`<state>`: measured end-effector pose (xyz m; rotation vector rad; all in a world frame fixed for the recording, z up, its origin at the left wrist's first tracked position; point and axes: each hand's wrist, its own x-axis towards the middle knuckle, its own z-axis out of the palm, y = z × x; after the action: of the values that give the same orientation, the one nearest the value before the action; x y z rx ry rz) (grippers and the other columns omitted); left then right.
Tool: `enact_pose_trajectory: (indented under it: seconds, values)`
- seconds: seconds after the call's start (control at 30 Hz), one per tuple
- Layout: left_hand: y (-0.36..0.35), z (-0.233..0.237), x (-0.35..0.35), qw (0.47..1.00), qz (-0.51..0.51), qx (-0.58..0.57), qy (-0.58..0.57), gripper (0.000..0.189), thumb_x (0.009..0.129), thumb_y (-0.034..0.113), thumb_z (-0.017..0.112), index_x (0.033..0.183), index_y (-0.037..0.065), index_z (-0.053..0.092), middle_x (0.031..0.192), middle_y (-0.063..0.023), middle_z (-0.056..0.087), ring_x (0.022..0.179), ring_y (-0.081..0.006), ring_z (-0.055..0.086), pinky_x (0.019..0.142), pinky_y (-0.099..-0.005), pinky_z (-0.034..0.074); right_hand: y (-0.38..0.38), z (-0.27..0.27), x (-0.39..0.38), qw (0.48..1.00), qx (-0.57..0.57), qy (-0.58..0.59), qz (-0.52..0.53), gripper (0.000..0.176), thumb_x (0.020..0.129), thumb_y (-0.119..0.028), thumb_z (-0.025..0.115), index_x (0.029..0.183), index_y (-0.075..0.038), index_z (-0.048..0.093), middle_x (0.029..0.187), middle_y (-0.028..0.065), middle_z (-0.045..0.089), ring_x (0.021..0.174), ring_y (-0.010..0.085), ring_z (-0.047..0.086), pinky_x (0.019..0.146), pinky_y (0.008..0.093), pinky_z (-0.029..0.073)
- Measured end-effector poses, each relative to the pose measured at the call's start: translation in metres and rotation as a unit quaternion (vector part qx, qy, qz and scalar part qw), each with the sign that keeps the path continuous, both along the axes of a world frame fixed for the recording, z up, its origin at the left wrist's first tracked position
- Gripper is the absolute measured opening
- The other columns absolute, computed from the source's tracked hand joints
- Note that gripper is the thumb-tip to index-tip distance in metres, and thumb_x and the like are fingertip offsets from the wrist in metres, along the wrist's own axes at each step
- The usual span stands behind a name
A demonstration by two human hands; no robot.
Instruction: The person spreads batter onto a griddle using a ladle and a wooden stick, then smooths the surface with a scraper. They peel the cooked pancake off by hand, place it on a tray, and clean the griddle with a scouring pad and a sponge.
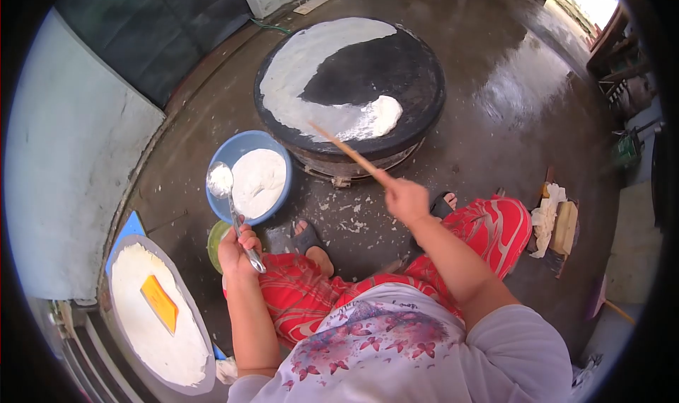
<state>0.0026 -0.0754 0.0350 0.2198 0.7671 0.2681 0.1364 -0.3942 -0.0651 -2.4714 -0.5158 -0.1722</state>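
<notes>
My left hand [240,251] is closed round the handle of a metal ladle [233,203], whose bowl holds white batter above the rim of a blue basin [283,194]. Inside the basin lies white batter [258,180]. In my right hand [408,199] is a thin wooden stick [353,153], its far end over the near part of a round black griddle [368,70]. A pale layer of batter [290,70] curves along the griddle's left side, and a thick white lump [384,114] sits at the layer's near right end.
An oval tray [205,318] of white material with a yellow scraper [160,302] stands at lower left. A green bowl [216,244] is partly under my left hand. Cloth [546,215] and a block [564,227] lie at right. The floor [488,42] looks wet.
</notes>
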Motion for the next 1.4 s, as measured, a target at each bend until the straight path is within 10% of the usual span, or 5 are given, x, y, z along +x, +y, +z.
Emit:
enact_pose_trajectory:
  seconds: [0.73, 1.0, 1.17, 1.27, 1.4]
  values:
    - [-0.023, -0.001, 0.052, 0.999, 0.019, -0.001, 0.036, 0.027, 0.093, 0.017, 0.035, 0.105, -0.004, 0.048, 0.072, -0.0053, 0.046, 0.05, -0.0084, 0.041, 0.04, -0.0198, 0.035, -0.105, 0.011, 0.119, 0.99, 0.103, -0.026, -0.097, 0.041, 0.069, -0.011, 0.059, 0.108, -0.024, 0.063, 0.064, 0.0107, 0.053, 0.058, 0.0258, 0.058, 0.055, 0.0385, 0.047]
    - [-0.028, -0.008, 0.067, 0.997, 0.03, 0.036, 0.06, 0.025, 0.092, 0.013, 0.037, 0.107, -0.004, 0.047, 0.071, -0.006, 0.047, 0.049, -0.0081, 0.04, 0.039, -0.0187, 0.035, -0.194, 0.02, 0.189, 0.977, -0.147, -0.151, -0.01, 0.052, 0.067, -0.006, 0.058, 0.116, -0.023, 0.057, 0.059, 0.0066, 0.05, 0.055, 0.0251, 0.055, 0.05, 0.0378, 0.045]
    - [-0.035, -0.008, 0.085, 0.995, 0.035, 0.027, 0.084, 0.025, 0.093, 0.015, 0.035, 0.104, -0.004, 0.048, 0.071, -0.0047, 0.047, 0.049, -0.0079, 0.04, 0.039, -0.0184, 0.035, -0.146, 0.031, 0.21, 0.989, 0.065, 0.085, -0.098, 0.035, 0.072, -0.012, 0.054, 0.105, -0.017, 0.062, 0.084, 0.0154, 0.062, 0.073, 0.0343, 0.06, 0.065, 0.0416, 0.048]
    - [-0.033, -0.011, 0.089, 0.995, 0.035, 0.032, 0.09, 0.025, 0.093, 0.016, 0.035, 0.104, -0.004, 0.048, 0.072, -0.0046, 0.047, 0.049, -0.0078, 0.04, 0.039, -0.0185, 0.034, -0.192, 0.029, 0.188, 0.981, -0.082, -0.083, 0.158, 0.046, 0.065, -0.007, 0.056, 0.107, -0.023, 0.063, 0.062, 0.0066, 0.055, 0.057, 0.0263, 0.056, 0.053, 0.0371, 0.047]
    - [-0.045, -0.006, 0.101, 0.993, 0.039, 0.051, 0.099, 0.026, 0.093, 0.016, 0.035, 0.105, -0.003, 0.048, 0.069, -0.0047, 0.047, 0.048, -0.0078, 0.04, 0.038, -0.0189, 0.034, -0.223, 0.015, 0.267, 0.975, -0.129, -0.176, 0.035, 0.049, 0.064, -0.005, 0.057, 0.109, -0.024, 0.062, 0.06, 0.0048, 0.05, 0.058, 0.0238, 0.056, 0.051, 0.0351, 0.045]
